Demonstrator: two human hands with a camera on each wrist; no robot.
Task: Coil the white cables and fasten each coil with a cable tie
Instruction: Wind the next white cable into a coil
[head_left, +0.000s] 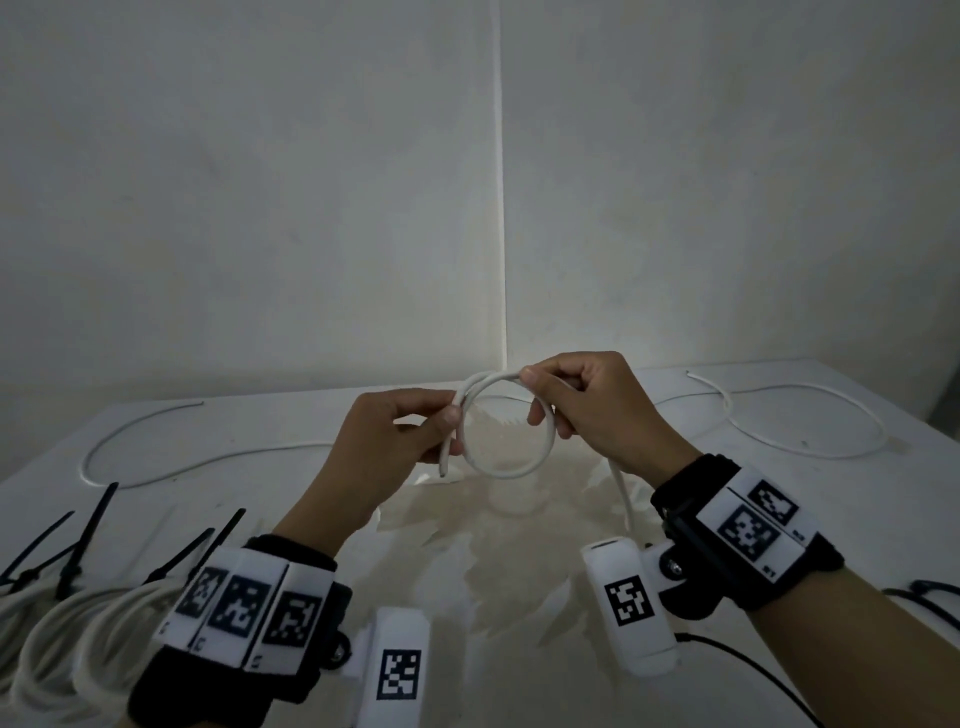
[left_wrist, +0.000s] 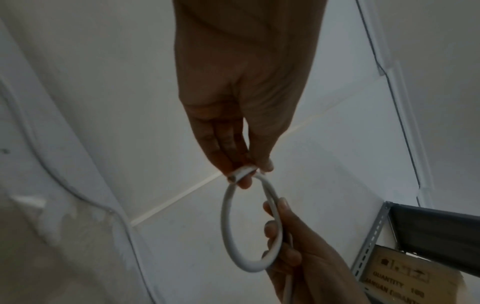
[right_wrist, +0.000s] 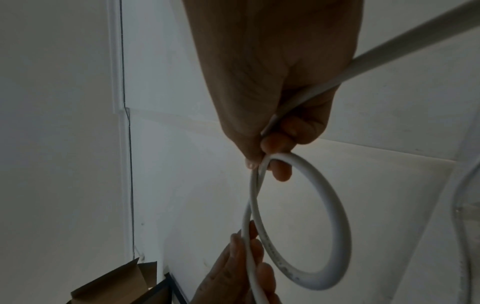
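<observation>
White cable (head_left: 511, 470) hangs as one loop above the table (head_left: 519, 571), between the hands: left hand (head_left: 387, 449) pinches the crossing by the cut end, right hand (head_left: 587, 410) grips the far side, its tail trailing right. Two loose cables lie beyond; three tied coils (head_left: 62, 639) rest near-left.

Dim, soft focus, wide-angle edge distortion

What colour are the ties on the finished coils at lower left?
Black cable ties, seen best in the head view.
</observation>
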